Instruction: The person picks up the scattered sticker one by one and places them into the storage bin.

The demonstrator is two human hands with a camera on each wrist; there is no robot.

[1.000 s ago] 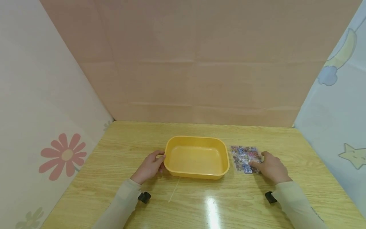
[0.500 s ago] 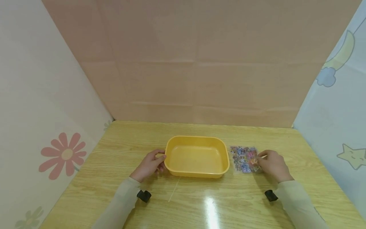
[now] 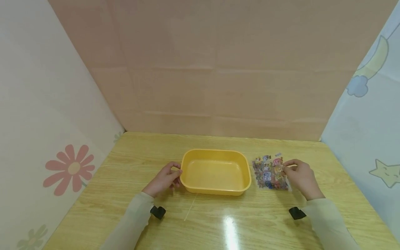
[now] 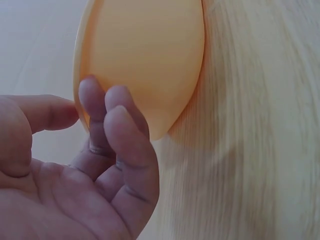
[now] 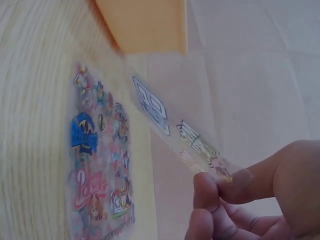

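Observation:
A yellow plastic basin (image 3: 215, 175) sits on the wooden table. My left hand (image 3: 164, 178) is at its left end; in the left wrist view, the thumb meets the rim and curled fingers (image 4: 132, 145) lie against the outer wall. To the basin's right are clear sticker sheets (image 3: 264, 175) printed with small colourful cartoon figures and lettering. My right hand (image 3: 301, 180) pinches the edge of the top sticker sheet (image 5: 170, 125) between thumb and fingertips. That sheet is raised at a slant, apart from the sheet (image 5: 100, 165) lying flat below it.
A thin pale strip (image 3: 190, 208) lies on the wooden table (image 3: 156, 146) in front of the basin. Behind stands a tan paper-covered panel (image 3: 215, 93). Side walls carry a red flower (image 3: 73, 168) on the left and a star (image 3: 387, 172) on the right.
My right hand has gone from resting over the sticker sheets to pinching and lifting the top one, which has parted from those beneath. The left hand and basin hold their places.

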